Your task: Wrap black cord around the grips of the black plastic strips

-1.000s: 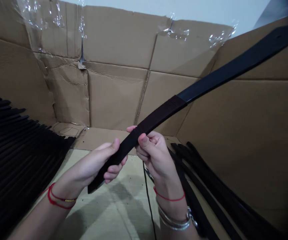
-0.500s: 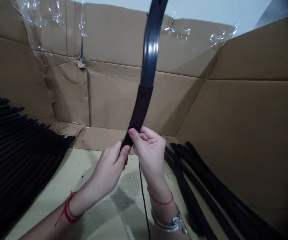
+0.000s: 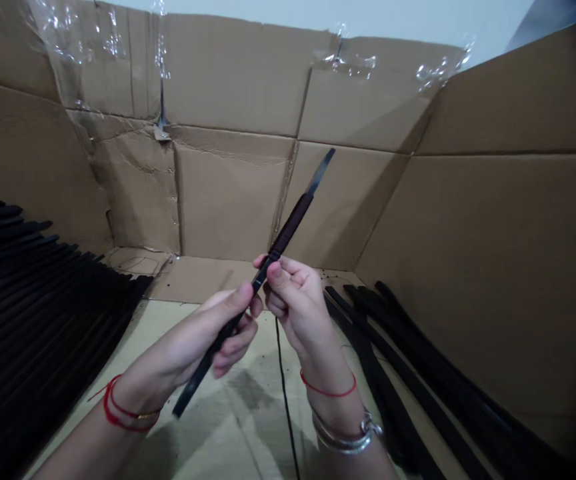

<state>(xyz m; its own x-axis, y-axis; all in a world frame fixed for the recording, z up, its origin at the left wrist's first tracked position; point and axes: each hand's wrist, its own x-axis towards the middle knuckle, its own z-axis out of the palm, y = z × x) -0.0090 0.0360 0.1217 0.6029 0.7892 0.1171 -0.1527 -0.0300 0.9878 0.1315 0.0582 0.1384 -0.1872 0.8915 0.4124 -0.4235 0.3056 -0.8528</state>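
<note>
A long, curved black strip (image 3: 288, 231) with a dark wrapped section runs through both hands, turned so it shows as a narrow edge pointing away from me. My left hand (image 3: 193, 340) grips its lower part between thumb and fingers. My right hand (image 3: 295, 310) pinches it just above, the two hands almost touching. The strip's lower end sticks out below my left hand. Red threads circle my left wrist (image 3: 128, 413), while a red thread and silver bangles (image 3: 345, 433) sit on my right.
A dense fanned stack of black strips (image 3: 38, 313) lies at the left, and looser black strips (image 3: 408, 367) lie at the right. A thin black cable (image 3: 282, 393) crosses the pale floor board (image 3: 218, 427). Taped cardboard walls (image 3: 233, 200) surround the area.
The strip has swung from slanting up-right to nearly upright, then rotated edge-on and tipped away from me. Both hands have turned it and stay on it.
</note>
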